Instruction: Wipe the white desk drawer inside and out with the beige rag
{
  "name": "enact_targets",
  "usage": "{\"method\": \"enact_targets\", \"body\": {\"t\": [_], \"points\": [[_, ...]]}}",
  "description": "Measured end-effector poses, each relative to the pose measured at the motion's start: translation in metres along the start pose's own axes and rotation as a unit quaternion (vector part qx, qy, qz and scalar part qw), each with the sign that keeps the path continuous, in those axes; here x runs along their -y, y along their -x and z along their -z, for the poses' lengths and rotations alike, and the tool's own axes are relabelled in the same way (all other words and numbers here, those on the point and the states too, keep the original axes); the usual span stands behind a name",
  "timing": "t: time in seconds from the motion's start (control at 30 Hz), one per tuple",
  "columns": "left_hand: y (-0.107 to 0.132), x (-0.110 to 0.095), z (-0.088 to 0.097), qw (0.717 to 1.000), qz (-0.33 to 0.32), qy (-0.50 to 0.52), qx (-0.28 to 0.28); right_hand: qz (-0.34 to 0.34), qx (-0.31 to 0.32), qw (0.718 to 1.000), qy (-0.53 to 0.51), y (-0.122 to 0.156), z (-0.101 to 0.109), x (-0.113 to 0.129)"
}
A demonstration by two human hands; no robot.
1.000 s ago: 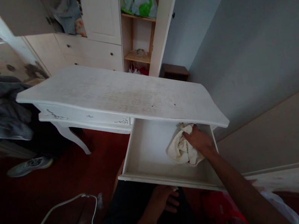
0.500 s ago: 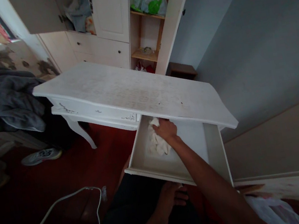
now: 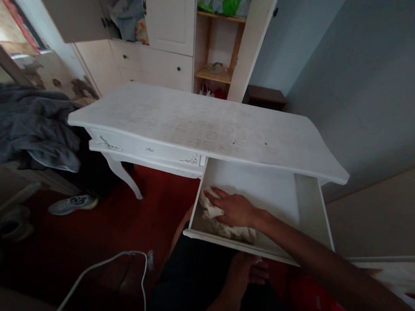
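Observation:
A white drawer (image 3: pixel 272 187) is pulled out from under the white desk (image 3: pixel 186 122). Inside it, my right hand (image 3: pixel 234 209) presses a crumpled cream cloth (image 3: pixel 240 233) onto the drawer floor near the front left corner, fingers over the cloth. Part of the cloth bunches out below the palm. My left hand (image 3: pixel 244 277) is at the middle of the drawer front, fingers curled around a small pale bit that looks like the drawer handle, mostly hidden by the fingers.
Grey smudges mark the desktop. A dark grey blanket (image 3: pixel 15 124) is heaped at left, with a sneaker (image 3: pixel 73 204) on the red floor below. A white cable (image 3: pixel 80 275) loops at lower left. Behind the desk stands a wardrobe (image 3: pixel 162 73) with shelves; a grey wall rises at right.
My right hand has slid the cloth from the back left of the drawer toward its front edge. My left hand stays at the drawer front. The view has shifted slightly left.

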State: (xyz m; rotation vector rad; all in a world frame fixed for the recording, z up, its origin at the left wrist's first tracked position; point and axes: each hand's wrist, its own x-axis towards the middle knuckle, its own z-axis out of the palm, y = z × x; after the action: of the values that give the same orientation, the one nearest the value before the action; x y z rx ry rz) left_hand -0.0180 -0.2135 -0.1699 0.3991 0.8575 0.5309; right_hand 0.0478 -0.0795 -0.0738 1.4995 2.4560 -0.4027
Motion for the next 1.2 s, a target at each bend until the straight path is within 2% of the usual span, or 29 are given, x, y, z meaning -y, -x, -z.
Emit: {"method": "enact_targets", "body": {"t": [0.13, 0.27, 0.37, 0.43, 0.5, 0.63, 0.7, 0.8, 0.93, 1.03, 1.13, 1.2], "points": [[-0.002, 0.005, 0.0, 1.0, -0.027, 0.013, -0.008, 0.092, 0.049, 0.994, 0.025, 0.016, 0.004, 0.008], [-0.004, 0.01, 0.002, 0.999, -0.028, 0.028, -0.003, 0.179, 0.06, 0.981, 0.053, 0.016, 0.017, 0.009], [-0.006, 0.013, 0.003, 0.999, -0.028, 0.034, -0.004, 0.197, 0.082, 0.975, 0.064, 0.019, 0.024, 0.005], [-0.007, 0.013, 0.003, 0.999, -0.04, 0.028, -0.015, 0.179, 0.101, 0.977, 0.055, 0.025, 0.03, -0.001], [-0.007, 0.013, 0.004, 0.998, -0.054, 0.017, -0.026, 0.143, 0.088, 0.985, 0.037, 0.034, 0.035, -0.009], [-0.006, 0.01, 0.003, 0.997, -0.068, -0.034, -0.025, 0.022, -0.048, 0.998, 0.028, 0.048, 0.039, -0.03], [-0.006, 0.01, 0.003, 0.996, -0.069, -0.06, -0.007, -0.04, -0.115, 0.992, 0.035, 0.046, 0.037, -0.037], [-0.006, 0.011, 0.004, 0.994, -0.078, -0.073, 0.009, -0.086, -0.173, 0.981, 0.028, 0.033, 0.03, -0.036], [-0.003, 0.013, 0.006, 0.99, -0.105, -0.089, 0.013, -0.101, -0.244, 0.965, -0.003, 0.007, 0.029, -0.011], [-0.001, 0.014, 0.005, 0.989, -0.114, -0.097, 0.0, -0.097, -0.279, 0.955, -0.032, -0.015, 0.036, 0.01], [-0.001, 0.015, 0.003, 0.989, -0.117, -0.086, -0.006, -0.076, -0.265, 0.96, -0.048, -0.028, 0.05, 0.021], [0.0, 0.016, 0.001, 0.989, -0.124, -0.077, -0.012, -0.041, -0.229, 0.972, -0.04, -0.028, 0.06, 0.026]]}}
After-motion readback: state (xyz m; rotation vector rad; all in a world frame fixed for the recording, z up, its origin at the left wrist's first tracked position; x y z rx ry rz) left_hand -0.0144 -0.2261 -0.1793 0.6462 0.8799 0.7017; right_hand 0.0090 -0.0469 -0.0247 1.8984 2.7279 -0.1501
